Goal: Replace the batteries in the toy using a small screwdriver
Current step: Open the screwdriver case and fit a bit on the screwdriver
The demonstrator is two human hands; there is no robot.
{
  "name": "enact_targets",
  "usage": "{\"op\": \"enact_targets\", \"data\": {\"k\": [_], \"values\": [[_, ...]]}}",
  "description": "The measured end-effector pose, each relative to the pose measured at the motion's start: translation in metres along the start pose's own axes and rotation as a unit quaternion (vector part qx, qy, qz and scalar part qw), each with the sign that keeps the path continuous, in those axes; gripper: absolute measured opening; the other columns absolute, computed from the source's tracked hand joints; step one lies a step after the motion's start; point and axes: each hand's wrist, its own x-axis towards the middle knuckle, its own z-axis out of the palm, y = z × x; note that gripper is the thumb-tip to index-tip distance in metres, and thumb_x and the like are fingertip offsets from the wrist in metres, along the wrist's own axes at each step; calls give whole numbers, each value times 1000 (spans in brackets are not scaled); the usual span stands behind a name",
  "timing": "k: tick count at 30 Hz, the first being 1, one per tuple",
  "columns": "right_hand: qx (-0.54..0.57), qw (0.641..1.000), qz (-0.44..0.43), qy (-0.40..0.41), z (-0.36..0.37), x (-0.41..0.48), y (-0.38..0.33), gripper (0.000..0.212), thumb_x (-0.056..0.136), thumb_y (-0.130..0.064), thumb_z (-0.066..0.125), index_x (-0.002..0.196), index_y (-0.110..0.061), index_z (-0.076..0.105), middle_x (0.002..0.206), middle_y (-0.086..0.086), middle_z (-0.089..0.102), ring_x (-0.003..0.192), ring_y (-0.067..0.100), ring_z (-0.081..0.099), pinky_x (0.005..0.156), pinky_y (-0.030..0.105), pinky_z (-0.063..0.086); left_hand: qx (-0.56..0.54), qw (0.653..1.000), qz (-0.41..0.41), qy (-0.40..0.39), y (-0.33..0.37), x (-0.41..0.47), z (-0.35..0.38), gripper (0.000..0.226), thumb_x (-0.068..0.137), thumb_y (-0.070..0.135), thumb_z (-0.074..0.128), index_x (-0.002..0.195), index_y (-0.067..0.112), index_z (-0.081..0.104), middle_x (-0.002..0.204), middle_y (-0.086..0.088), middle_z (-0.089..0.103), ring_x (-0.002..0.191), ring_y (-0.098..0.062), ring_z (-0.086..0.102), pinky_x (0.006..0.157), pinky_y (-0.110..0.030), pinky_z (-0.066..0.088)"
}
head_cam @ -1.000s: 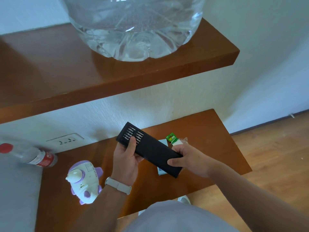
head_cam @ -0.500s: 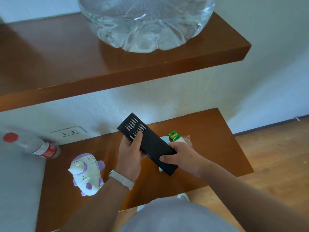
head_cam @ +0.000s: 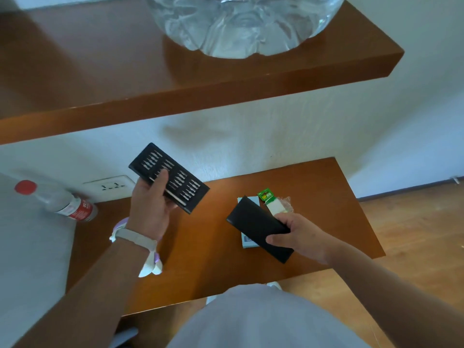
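Note:
My left hand [head_cam: 150, 204] grips a black tray of screwdriver bits [head_cam: 173, 177], held up over the left side of the low wooden table [head_cam: 313, 182], thumb lying across the bits. To the right, my right hand [head_cam: 298, 234] holds the tray's black sleeve [head_cam: 253, 224] just above a white box [head_cam: 247, 241] on the table. A green and white battery pack [head_cam: 270, 200] lies behind the sleeve. The purple and white toy [head_cam: 150, 264] sits under my left wrist, mostly hidden.
A wooden shelf [head_cam: 175, 101] juts out overhead, carrying a large clear water jug [head_cam: 241, 23]. A plastic bottle with a red cap [head_cam: 57, 200] lies at the left by a wall socket [head_cam: 110, 185]. Wooden floor lies to the right.
The bit tray has slid fully out of its sleeve. My left hand carried the tray up and left; my right hand moved the empty sleeve right and down over the white box.

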Motion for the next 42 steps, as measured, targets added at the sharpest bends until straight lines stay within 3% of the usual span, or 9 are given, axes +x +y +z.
{"op": "enact_targets", "data": {"k": [4,9,13,15,22,31,35,38,42], "values": [[24,1000,-3,11,1,4,-1,19,92,-29,69,107,-20,63,103,2,69,98,21,68,87,41,60,21,1000,-7,1,-8,-2,-4,17,104,19,52,119,18,58,101,1,75,94,-18,74,71,-36,59],[11,1000,-14,21,15,10,-7,11,98,-29,60,106,-21,60,102,3,67,95,19,67,84,33,60,12,999,-29,6,-22,-12,-8,24,103,22,54,126,17,56,109,-3,71,98,-19,72,67,-32,60],[-16,997,-17,74,25,16,-6,6,97,-22,59,102,-19,60,97,7,67,89,21,68,78,35,62,20,999,-40,17,-28,-17,-19,24,102,23,55,126,18,58,109,-2,72,101,-21,72,73,-38,59],[-39,995,-18,93,32,22,-5,8,94,-19,61,102,-17,59,97,11,66,87,24,68,75,40,63,25,999,-45,15,-29,-20,-25,26,102,24,55,128,18,58,108,-2,72,99,-20,72,75,-41,59],[-126,986,-24,106,68,51,-11,6,94,-19,57,99,-20,55,88,10,65,78,27,67,65,38,58,60,996,-72,-6,-35,-27,-55,19,100,10,56,116,20,60,100,-1,75,93,-21,75,73,-42,59],[-251,948,2,198,125,107,1,6,93,-17,56,95,-22,54,86,-2,57,74,15,58,61,33,54,65,990,-122,-17,-42,-38,-103,20,99,9,57,118,15,61,101,-5,75,92,-21,75,77,-43,60],[-273,934,2,231,145,126,10,10,96,-18,52,91,-25,47,91,-5,51,73,13,51,55,22,37,80,987,-135,-39,-44,-51,-115,22,98,9,58,118,17,62,101,-4,77,98,-26,74,89,-53,58],[-279,932,4,230,156,136,17,5,97,-20,50,98,-25,49,94,-6,49,77,14,51,66,30,44,73,986,-146,-46,-43,-58,-120,23,98,9,58,119,18,61,100,-4,77,97,-25,75,88,-53,58],[-284,937,-2,203,169,143,27,27,96,-24,55,123,-24,53,106,-5,52,87,12,53,69,25,46,76,984,-154,-52,-44,-59,-123,25,98,10,57,122,18,61,98,-1,77,94,-22,75,89,-55,58]]}}
